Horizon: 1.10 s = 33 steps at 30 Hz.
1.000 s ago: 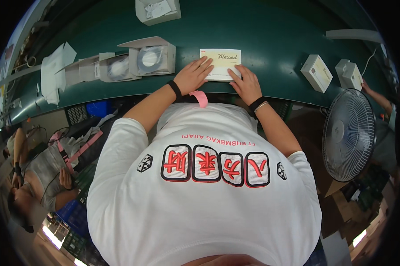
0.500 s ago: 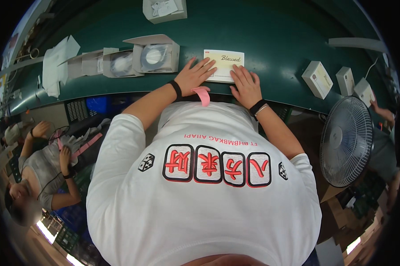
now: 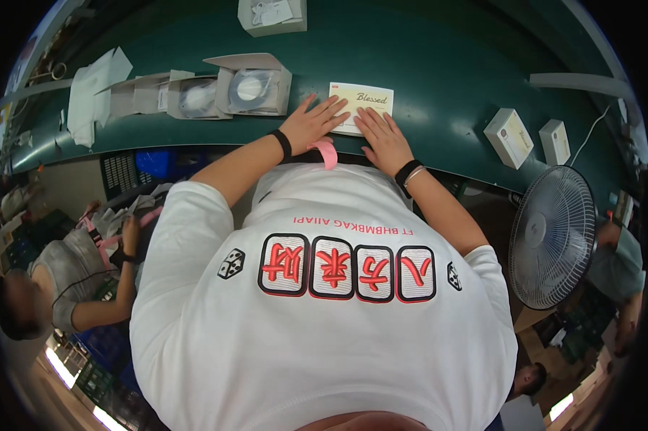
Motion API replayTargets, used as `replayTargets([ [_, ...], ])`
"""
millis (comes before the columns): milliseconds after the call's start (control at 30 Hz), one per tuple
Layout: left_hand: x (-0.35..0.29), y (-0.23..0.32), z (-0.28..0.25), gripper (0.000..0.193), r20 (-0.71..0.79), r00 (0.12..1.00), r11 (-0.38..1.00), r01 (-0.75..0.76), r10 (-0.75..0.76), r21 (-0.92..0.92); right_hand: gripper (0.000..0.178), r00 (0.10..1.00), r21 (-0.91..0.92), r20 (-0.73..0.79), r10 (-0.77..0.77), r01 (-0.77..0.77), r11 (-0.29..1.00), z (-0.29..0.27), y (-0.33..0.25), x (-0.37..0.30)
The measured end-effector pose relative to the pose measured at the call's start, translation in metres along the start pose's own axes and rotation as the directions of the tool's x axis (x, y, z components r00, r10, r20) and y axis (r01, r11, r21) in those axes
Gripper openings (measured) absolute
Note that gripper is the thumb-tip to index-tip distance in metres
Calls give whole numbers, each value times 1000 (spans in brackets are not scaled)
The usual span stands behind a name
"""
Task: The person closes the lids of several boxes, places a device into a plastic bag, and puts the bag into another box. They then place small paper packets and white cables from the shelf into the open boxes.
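Note:
A closed white and pale yellow carton (image 3: 373,95) lies flat on the green table in front of me. My left hand (image 3: 311,128) rests on its left part, with the fingers stretched out. From the right, my right hand (image 3: 385,141) lies over the carton's lower right part, fingers straight, their tips close to those of the left. Neither hand grips anything. A curled pink strip (image 3: 327,152) shows beside my left thumb; what it is fastened to cannot be made out.
Open cartons (image 3: 256,92) holding round, plastic-wrapped items stand in a row at left. Another open carton (image 3: 274,16) is at the back. Two closed boxes (image 3: 509,138) stand at right, near a fan (image 3: 552,237). A co-worker (image 3: 72,276) sits at left.
My right hand has slid left across the carton, closer to my left hand. At the far right, a small box beside another person's hand is gone from view. The co-worker at left has shifted.

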<state>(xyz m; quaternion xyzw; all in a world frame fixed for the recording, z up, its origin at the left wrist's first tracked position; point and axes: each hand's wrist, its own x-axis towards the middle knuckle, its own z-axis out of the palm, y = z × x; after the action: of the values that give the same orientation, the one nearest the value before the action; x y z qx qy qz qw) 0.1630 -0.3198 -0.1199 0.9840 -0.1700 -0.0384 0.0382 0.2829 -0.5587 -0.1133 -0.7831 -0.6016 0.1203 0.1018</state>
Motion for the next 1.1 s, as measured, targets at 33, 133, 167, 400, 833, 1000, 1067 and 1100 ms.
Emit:
replayTargets([
  [33, -2, -1, 2, 77, -60, 997, 984, 40, -51, -175, 73, 1000, 40, -6, -6, 6, 999, -2, 2, -1],
  [133, -7, 0, 6, 77, -144, 973, 856, 84, -181, -510, 73, 999, 91, -44, 8, -4, 996, -8, 1, 4],
  [167, -8, 2, 7, 78, -143, 971, 867, 100, -192, -488, 74, 997, 101, -73, 29, -22, 995, -11, -2, 9],
  [400, -11, 33, 24, 75, -84, 988, 975, 108, -127, -195, 80, 999, 14, -15, -40, 40, 999, 11, -20, 18],
  [833, -14, 34, 2, 66, -125, 971, 937, 154, -202, -312, 66, 858, 342, -302, 415, -308, 888, -9, 10, -10],
  [1000, -6, 15, 30, 65, 2, 858, 342, 208, -514, -916, 65, 578, 744, 305, 757, -641, 190, 3, 30, -16],
  [1067, 11, 11, 32, 64, 138, 867, -45, 133, -479, -990, 63, 682, 802, 235, 693, -539, 259, 11, 14, -10],
  [1100, 13, 8, 28, 65, 213, 873, 73, 271, -438, -960, 62, 751, 849, 132, 647, -422, 317, 13, 6, -10],
])
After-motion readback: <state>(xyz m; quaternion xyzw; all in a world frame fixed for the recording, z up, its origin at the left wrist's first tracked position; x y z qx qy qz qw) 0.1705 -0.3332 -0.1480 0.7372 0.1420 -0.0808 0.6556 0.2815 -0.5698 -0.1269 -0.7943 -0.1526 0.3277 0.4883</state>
